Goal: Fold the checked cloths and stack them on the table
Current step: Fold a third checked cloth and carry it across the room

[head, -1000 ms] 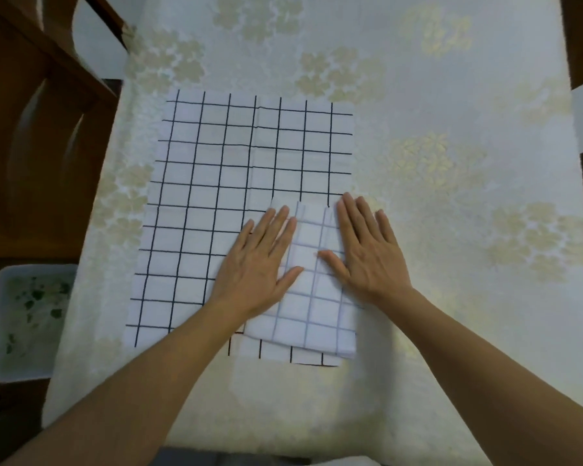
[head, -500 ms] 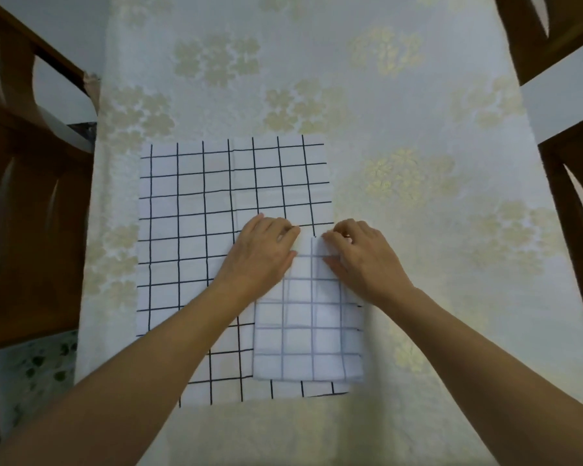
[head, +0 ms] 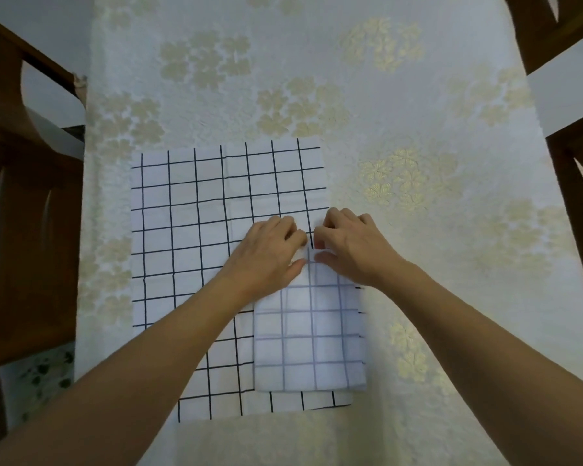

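- Checked cloths: a spread cloth (head: 189,250) and a folded cloth (head: 310,341) are shown on the table (head: 401,105), at its near left part, one upon the other.
- The spread cloth, with bold black lines, is laid flat. It is judged best left undisturbed while the smaller piece is worked upon it.
- The folded cloth, a narrow packet with fainter lines, rests on the near right corner of the spread cloth. Its far edge is judged to be the one to bring over to the near edge, with corners matched and the crease pressed flat.
- The left hand (head: 270,257) and right hand (head: 354,247) are set almost touching, fingers curled, and the far edge of the folded cloth is pinched by each. An even lift by both is advised, so that the layers are not skewed.
- Count: one table, two checked cloths, two hands. The wooden chairs (head: 24,230) are cut off at both sides and cannot be counted surely.
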`<control>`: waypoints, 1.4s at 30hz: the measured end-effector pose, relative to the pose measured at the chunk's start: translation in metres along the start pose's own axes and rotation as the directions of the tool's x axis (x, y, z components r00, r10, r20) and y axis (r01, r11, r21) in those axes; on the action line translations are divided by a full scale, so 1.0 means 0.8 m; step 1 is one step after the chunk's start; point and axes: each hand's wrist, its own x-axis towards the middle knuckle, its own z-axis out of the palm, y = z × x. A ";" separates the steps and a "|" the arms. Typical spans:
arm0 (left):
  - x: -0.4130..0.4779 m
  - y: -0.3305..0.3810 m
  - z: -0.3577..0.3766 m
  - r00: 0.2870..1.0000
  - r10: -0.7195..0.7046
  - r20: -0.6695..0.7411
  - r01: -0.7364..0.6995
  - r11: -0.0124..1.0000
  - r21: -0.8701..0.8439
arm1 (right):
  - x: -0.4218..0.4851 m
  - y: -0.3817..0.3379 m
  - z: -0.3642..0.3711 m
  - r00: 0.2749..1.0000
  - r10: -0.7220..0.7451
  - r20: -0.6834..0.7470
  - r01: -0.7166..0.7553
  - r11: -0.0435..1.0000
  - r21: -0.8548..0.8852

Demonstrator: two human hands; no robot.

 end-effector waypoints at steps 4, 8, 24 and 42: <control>0.013 -0.006 -0.008 1.000 0.020 0.013 -0.019 0.996 -0.085 | 0.000 0.007 -0.008 0.991 -0.023 -0.130 0.033 0.997 0.072; 0.017 -0.001 -0.022 0.998 -0.062 0.029 0.066 0.987 -0.144 | 0.002 0.007 -0.023 0.985 -0.058 -0.161 0.073 0.993 0.093; -0.106 0.106 -0.050 0.981 -0.123 -0.152 0.116 0.992 -0.051 | -0.139 -0.057 -0.007 0.926 -0.087 -0.367 0.117 0.991 0.060; -0.161 0.151 0.039 0.951 -0.248 -0.185 0.225 0.965 -0.133 | -0.199 -0.055 0.087 0.912 -0.072 -0.405 0.130 0.985 0.118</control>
